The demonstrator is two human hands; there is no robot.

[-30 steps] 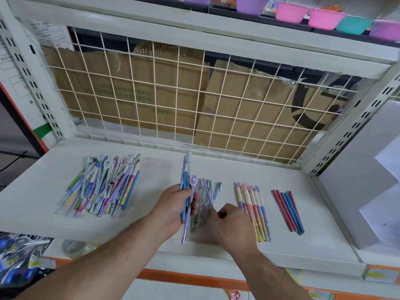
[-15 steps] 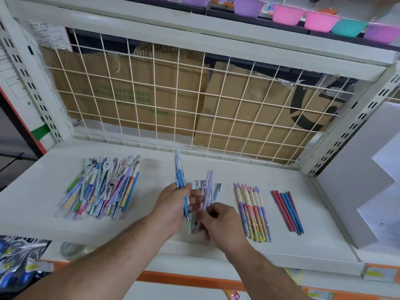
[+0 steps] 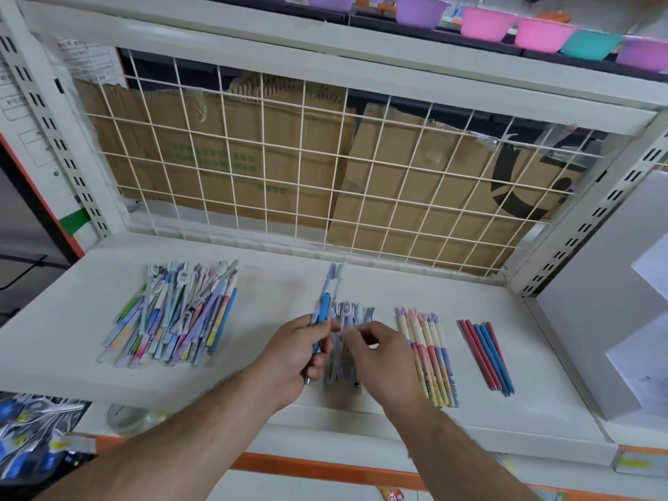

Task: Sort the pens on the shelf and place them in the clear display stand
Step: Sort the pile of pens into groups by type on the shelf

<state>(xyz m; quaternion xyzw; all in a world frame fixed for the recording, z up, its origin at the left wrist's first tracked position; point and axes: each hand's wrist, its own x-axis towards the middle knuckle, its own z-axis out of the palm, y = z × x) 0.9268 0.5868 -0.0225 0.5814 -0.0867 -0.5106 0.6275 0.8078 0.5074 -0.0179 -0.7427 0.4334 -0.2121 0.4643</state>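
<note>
A mixed heap of pens (image 3: 177, 316) lies at the left of the white shelf (image 3: 274, 283). My left hand (image 3: 292, 352) grips a small bundle of blue and lilac pens (image 3: 327, 301) that points away from me. Just right of it, my right hand (image 3: 379, 352) has its fingers curled over a sorted group of purple pens (image 3: 349, 312) lying at the shelf's middle; its fingertips pinch at one of them. A row of pink-and-cream pens (image 3: 428, 356) and a row of red and blue pens (image 3: 486, 352) lie further right. No clear display stand is visible.
A wire grid (image 3: 325, 168) with cardboard behind it closes the shelf's back. Coloured plastic bowls (image 3: 542, 30) stand on the shelf above. A grey box (image 3: 607, 320) sits at the right. Packaged goods (image 3: 32, 432) hang below left.
My left hand has tilted its bundle more upright and drawn it slightly left. The lilac pen that hung from it now lies with the middle group, where my right hand has moved up.
</note>
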